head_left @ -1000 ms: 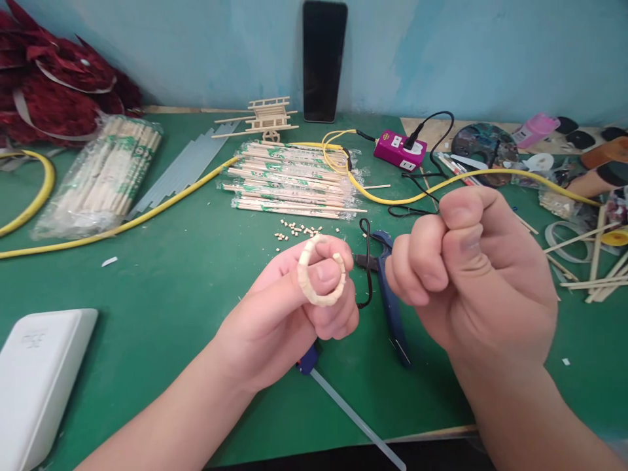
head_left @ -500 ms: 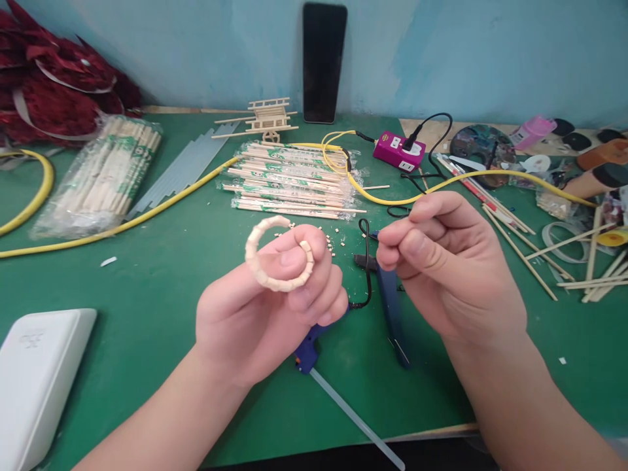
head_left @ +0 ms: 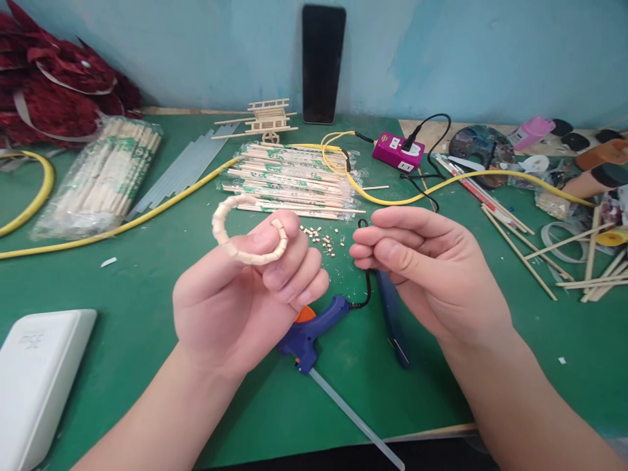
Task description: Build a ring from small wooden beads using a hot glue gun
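Left hand [head_left: 230, 294]: thumb and curled fingertips clamped on a pale wooden ring of short glued-looking segments [head_left: 250, 257], held up over the middle of a green cutting mat [head_left: 122, 314]. Segments cover the visible curve; the part behind the fingers is hidden, so closure cannot be told. Small loose wood pieces [head_left: 314, 235] lie just right of the ring, on the mat. Right hand [head_left: 426, 268]: fingers together, thumb alongside, nothing visible between them, near a blue hot-glue gun with orange trigger [head_left: 307, 333]. Wrapped pale chopstick bundles [head_left: 294, 183] lie toward the mat's far edge.
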`<act>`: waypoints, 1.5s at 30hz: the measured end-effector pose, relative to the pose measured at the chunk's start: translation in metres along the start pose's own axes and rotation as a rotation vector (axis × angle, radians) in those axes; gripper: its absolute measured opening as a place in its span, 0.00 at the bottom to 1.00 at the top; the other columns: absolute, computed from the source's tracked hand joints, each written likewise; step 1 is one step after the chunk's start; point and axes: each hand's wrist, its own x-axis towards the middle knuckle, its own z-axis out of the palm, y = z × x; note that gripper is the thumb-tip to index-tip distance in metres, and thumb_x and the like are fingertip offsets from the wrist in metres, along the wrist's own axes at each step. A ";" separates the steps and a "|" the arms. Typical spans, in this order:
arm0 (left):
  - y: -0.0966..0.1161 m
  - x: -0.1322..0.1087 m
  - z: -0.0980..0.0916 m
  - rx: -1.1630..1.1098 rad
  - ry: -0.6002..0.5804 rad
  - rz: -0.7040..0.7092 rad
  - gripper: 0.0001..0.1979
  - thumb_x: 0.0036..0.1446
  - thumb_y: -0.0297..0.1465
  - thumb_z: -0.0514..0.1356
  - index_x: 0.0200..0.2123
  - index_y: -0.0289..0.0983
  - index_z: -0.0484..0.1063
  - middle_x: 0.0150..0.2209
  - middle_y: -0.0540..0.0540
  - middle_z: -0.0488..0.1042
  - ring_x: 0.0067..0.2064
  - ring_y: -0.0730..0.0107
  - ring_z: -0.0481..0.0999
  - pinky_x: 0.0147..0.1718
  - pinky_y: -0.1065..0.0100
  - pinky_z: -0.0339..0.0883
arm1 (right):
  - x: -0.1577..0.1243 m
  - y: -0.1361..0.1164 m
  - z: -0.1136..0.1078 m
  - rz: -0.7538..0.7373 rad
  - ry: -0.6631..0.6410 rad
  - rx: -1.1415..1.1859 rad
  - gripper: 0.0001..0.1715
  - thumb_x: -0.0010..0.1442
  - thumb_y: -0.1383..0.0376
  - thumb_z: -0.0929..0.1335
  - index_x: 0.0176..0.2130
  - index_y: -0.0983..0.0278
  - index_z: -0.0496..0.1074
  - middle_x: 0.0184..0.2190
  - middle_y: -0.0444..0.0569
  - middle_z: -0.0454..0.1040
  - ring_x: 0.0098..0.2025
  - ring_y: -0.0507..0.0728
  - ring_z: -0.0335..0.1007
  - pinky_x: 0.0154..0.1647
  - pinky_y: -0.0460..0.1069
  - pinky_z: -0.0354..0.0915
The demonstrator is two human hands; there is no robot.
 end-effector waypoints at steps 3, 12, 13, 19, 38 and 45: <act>0.000 0.001 -0.001 0.005 0.001 0.002 0.10 0.62 0.28 0.69 0.30 0.36 0.72 0.22 0.56 0.55 0.24 0.77 0.57 0.27 0.70 0.61 | -0.001 0.003 0.000 0.002 -0.002 0.005 0.15 0.63 0.73 0.81 0.46 0.54 0.87 0.41 0.41 0.92 0.46 0.61 0.93 0.51 0.58 0.90; 0.000 0.002 -0.001 -0.008 0.013 -0.010 0.10 0.60 0.27 0.70 0.30 0.35 0.72 0.23 0.56 0.56 0.24 0.77 0.57 0.27 0.70 0.62 | 0.009 -0.001 -0.012 -0.099 -0.120 -0.159 0.34 0.60 0.70 0.73 0.61 0.42 0.82 0.64 0.36 0.83 0.74 0.65 0.75 0.69 0.71 0.79; -0.001 0.002 -0.001 -0.002 0.014 -0.012 0.10 0.60 0.28 0.70 0.30 0.35 0.72 0.23 0.56 0.56 0.24 0.76 0.57 0.27 0.70 0.62 | 0.011 -0.004 -0.014 -0.092 -0.127 -0.193 0.32 0.63 0.66 0.72 0.62 0.42 0.82 0.67 0.36 0.81 0.75 0.65 0.73 0.67 0.72 0.79; -0.005 0.001 0.000 0.085 0.009 0.007 0.09 0.62 0.29 0.70 0.31 0.35 0.75 0.22 0.55 0.59 0.25 0.76 0.60 0.27 0.71 0.64 | 0.007 -0.001 -0.008 -0.226 -0.111 -0.347 0.23 0.78 0.50 0.64 0.64 0.46 0.79 0.67 0.44 0.82 0.71 0.65 0.78 0.65 0.70 0.79; -0.018 -0.001 -0.003 0.082 -0.184 -0.101 0.08 0.64 0.35 0.72 0.35 0.38 0.78 0.29 0.51 0.61 0.30 0.70 0.62 0.32 0.67 0.63 | -0.017 0.014 0.013 -0.573 -0.010 -0.607 0.17 0.70 0.76 0.73 0.52 0.58 0.86 0.43 0.47 0.87 0.44 0.56 0.84 0.43 0.50 0.82; -0.009 0.004 -0.007 0.028 -0.506 -0.189 0.21 0.58 0.35 0.70 0.25 0.39 0.59 0.24 0.54 0.53 0.26 0.71 0.55 0.28 0.66 0.58 | -0.019 0.007 0.015 -0.185 0.031 -0.364 0.10 0.74 0.68 0.74 0.49 0.55 0.87 0.39 0.43 0.86 0.35 0.51 0.83 0.36 0.45 0.82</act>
